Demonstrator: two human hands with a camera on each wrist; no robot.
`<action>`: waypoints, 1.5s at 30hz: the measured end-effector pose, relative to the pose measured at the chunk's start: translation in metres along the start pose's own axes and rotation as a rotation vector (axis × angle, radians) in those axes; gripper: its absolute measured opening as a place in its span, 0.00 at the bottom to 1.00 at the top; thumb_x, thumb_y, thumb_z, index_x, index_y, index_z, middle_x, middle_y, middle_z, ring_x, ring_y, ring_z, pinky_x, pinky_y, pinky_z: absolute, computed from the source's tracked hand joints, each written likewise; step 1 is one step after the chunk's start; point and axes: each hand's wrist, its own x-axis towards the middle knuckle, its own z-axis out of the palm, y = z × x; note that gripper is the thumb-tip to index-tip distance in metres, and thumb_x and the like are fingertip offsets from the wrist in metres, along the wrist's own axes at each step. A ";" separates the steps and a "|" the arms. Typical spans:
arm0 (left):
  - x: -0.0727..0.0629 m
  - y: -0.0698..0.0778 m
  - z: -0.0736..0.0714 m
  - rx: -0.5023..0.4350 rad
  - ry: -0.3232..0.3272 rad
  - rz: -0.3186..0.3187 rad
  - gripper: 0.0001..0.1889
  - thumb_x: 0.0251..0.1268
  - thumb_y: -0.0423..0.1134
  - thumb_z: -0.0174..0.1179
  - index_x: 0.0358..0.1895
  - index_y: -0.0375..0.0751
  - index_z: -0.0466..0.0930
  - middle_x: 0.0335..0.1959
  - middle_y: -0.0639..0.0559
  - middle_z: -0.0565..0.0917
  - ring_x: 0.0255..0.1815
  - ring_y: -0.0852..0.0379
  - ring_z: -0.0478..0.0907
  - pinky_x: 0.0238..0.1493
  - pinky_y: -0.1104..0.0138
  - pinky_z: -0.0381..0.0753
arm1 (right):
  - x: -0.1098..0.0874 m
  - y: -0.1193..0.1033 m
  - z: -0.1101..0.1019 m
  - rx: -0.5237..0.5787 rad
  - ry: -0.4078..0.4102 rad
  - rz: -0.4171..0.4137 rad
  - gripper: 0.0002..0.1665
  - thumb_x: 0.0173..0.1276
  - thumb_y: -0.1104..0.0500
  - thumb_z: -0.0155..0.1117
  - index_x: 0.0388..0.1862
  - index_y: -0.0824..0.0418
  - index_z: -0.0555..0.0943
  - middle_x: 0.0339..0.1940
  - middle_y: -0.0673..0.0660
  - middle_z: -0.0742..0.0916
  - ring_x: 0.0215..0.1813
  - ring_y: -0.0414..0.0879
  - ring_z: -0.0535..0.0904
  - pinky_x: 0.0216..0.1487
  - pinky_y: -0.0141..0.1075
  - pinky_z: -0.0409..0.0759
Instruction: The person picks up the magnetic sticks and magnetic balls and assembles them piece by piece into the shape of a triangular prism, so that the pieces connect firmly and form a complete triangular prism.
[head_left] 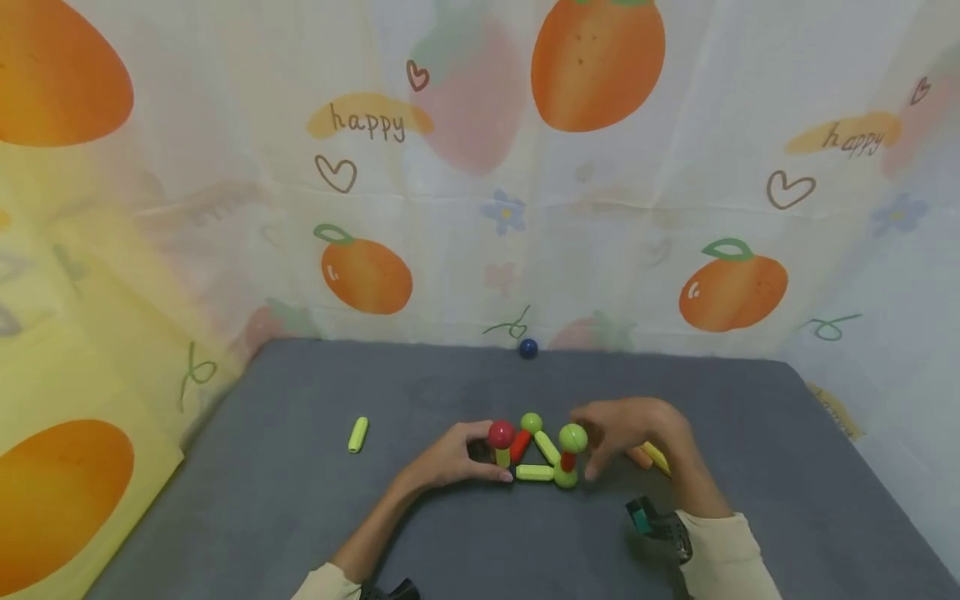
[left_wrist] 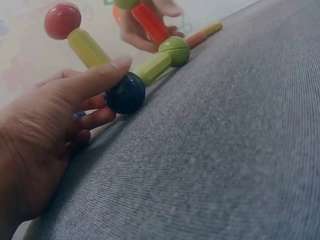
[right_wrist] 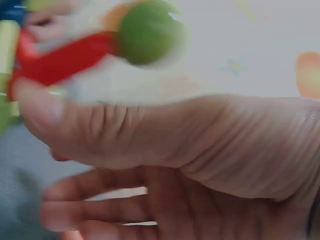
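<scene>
A triangle of rods and balls lies on the grey cloth, with two rods standing up from its corners. My left hand (head_left: 455,455) pinches the dark blue ball (left_wrist: 126,93) at its left corner, thumb on top. Above that ball rises a yellow-green rod (left_wrist: 89,48) capped by a red ball (head_left: 502,434). At the right corner, a red rod (right_wrist: 70,58) stands on a green ball (head_left: 566,475) and carries another green ball (head_left: 573,438). My right hand (head_left: 626,429) is beside this upright, its fingers loosely spread and holding nothing. A third green ball (head_left: 531,423) marks the back corner.
A loose yellow-green rod (head_left: 358,435) lies to the left on the grey-covered table (head_left: 247,500). Near the back edge rests a blue ball (head_left: 528,348). Behind my right hand are an orange rod (head_left: 640,457) and a yellow rod (head_left: 657,458). A printed curtain (head_left: 465,250) hangs behind.
</scene>
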 end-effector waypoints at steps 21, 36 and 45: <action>-0.002 -0.004 0.006 0.091 0.040 0.040 0.13 0.63 0.43 0.76 0.46 0.50 0.84 0.38 0.50 0.83 0.35 0.65 0.77 0.40 0.72 0.78 | -0.038 0.096 -0.006 -0.103 0.459 0.382 0.12 0.68 0.71 0.60 0.29 0.62 0.68 0.25 0.53 0.67 0.30 0.46 0.63 0.34 0.40 0.65; 0.000 -0.006 0.010 0.107 0.077 0.099 0.10 0.64 0.42 0.75 0.43 0.50 0.84 0.36 0.50 0.82 0.35 0.64 0.75 0.40 0.71 0.77 | -0.041 0.052 -0.020 -0.187 0.681 0.013 0.05 0.68 0.65 0.71 0.39 0.64 0.83 0.34 0.56 0.86 0.36 0.48 0.81 0.38 0.45 0.80; 0.001 -0.003 0.011 0.097 0.086 0.107 0.09 0.63 0.41 0.75 0.39 0.49 0.83 0.34 0.47 0.82 0.32 0.64 0.73 0.37 0.72 0.75 | -0.030 -0.037 -0.005 -0.157 0.495 -0.338 0.08 0.72 0.61 0.70 0.48 0.54 0.82 0.44 0.48 0.86 0.46 0.39 0.80 0.51 0.42 0.82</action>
